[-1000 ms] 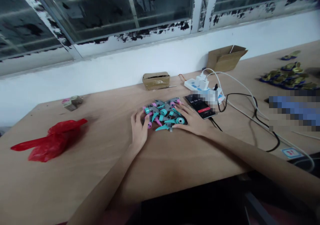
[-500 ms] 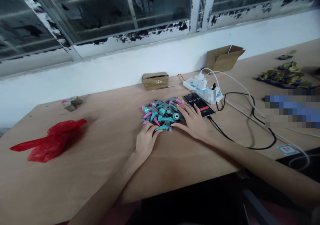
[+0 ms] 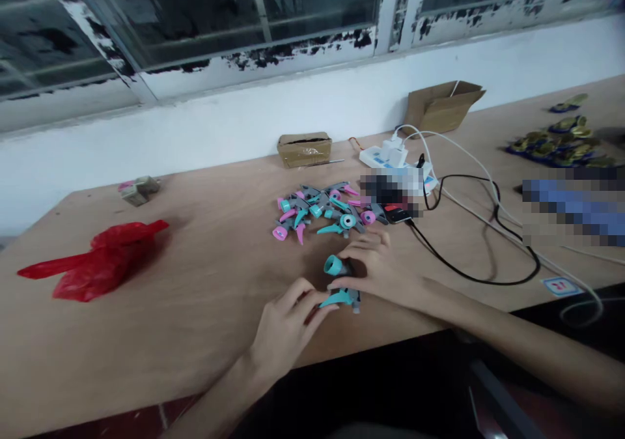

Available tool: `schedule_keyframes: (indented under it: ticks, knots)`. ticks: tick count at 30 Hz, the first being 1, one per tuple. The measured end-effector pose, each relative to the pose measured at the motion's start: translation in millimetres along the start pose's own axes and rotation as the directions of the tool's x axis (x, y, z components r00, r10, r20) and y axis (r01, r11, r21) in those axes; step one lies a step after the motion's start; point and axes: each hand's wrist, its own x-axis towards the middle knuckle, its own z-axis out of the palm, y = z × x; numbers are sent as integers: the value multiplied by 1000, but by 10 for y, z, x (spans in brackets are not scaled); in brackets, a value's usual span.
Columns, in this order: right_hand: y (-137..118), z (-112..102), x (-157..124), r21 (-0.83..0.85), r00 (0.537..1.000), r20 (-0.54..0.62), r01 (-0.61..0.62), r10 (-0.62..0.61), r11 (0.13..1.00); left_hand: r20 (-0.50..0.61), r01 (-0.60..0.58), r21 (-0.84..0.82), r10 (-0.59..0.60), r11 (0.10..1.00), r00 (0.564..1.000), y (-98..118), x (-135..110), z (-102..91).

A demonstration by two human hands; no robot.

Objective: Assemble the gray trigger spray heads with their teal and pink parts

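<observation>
In front of me, near the table's front edge, is a grey and teal trigger sprayer head (image 3: 344,297) with a round teal cap and a curved teal lever. My left hand (image 3: 288,325) pinches the tip of the lever between thumb and fingers. My right hand (image 3: 378,263) is closed around the grey body from the right side, hiding part of it. Just beyond both hands lies a loose pile of similar sprayer heads (image 3: 316,211), some with teal parts and some with pink.
A phone (image 3: 398,215) and a white power strip (image 3: 372,157) with cables lie right of the pile. Cardboard boxes (image 3: 305,151) stand along the wall. To the left are a red plastic bag (image 3: 110,256) and small grey blocks (image 3: 137,193). Gold-coloured pieces (image 3: 561,146) sit far right.
Both hands have drawn back from the pile toward the table's front edge, bringing one teal sprayer head with them. The left hand has moved onto its lever.
</observation>
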Motion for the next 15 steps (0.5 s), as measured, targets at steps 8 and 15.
schedule_keyframes:
  ticks: [8, 15]
  knots:
    - [204, 39, 89, 97, 998, 24, 56, -59, 994, 27, -17, -359, 28, 933, 999, -92, 225, 70]
    - [238, 105, 284, 234, 949, 118, 260, -293, 937, -35, 226, -429, -266, 874, 963, -323, 447, 171]
